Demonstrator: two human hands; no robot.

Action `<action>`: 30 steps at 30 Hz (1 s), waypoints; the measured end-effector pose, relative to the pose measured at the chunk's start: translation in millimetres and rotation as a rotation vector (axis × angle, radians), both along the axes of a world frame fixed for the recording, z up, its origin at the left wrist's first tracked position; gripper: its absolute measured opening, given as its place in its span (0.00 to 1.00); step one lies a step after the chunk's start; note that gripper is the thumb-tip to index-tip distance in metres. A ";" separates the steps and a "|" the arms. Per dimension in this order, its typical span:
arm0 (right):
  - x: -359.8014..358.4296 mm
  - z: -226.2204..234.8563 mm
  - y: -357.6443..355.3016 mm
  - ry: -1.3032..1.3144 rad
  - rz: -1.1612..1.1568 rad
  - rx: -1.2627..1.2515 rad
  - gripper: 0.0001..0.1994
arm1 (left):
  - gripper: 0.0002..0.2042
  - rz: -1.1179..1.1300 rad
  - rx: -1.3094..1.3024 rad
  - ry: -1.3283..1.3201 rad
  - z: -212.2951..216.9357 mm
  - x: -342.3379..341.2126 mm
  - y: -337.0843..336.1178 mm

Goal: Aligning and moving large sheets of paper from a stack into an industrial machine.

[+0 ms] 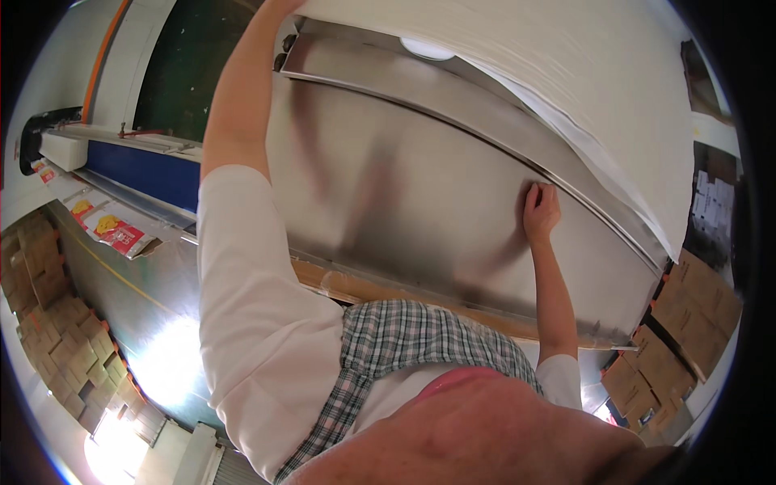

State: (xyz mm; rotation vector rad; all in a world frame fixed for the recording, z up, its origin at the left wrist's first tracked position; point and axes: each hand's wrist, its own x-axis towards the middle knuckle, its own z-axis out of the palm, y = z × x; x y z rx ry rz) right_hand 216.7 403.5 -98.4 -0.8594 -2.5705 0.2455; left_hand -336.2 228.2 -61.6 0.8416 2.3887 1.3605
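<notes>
A stainless steel work surface (453,202) lies before me, with a raised metal ledge (388,89) along its far side. My right hand (542,212) rests on the steel close to that ledge, fingers curled in; whether anything is pinched in them is hidden. My left arm stretches far forward past the ledge's left end. Only the wrist end of my left hand (281,6) shows at the top edge, its fingers out of the picture. Beyond the ledge spreads a broad white sheet (582,73) with a loose, wavy near edge. Part of a white round piece (427,50) shows beside it.
A brown cardboard strip (485,317) runs along the near edge of the steel. On the left stand a blue conveyor belt (141,173) and flattened printed cartons (105,218). Cardboard boxes are stacked at the far left (65,339) and at the right (647,376).
</notes>
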 end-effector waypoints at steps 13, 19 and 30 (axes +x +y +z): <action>-8.2 3.2 4.7 -0.051 -0.068 -0.159 0.04 | 0.35 -0.648 -0.589 0.860 41.4 153.9 88.9; -155.9 77.7 2.8 0.251 0.452 -0.278 0.10 | 0.40 -0.585 -0.565 0.718 30.9 171.3 69.8; -162.1 62.2 141.0 -0.398 0.103 -0.115 0.26 | 0.42 -0.516 -0.684 0.680 35.8 188.7 90.8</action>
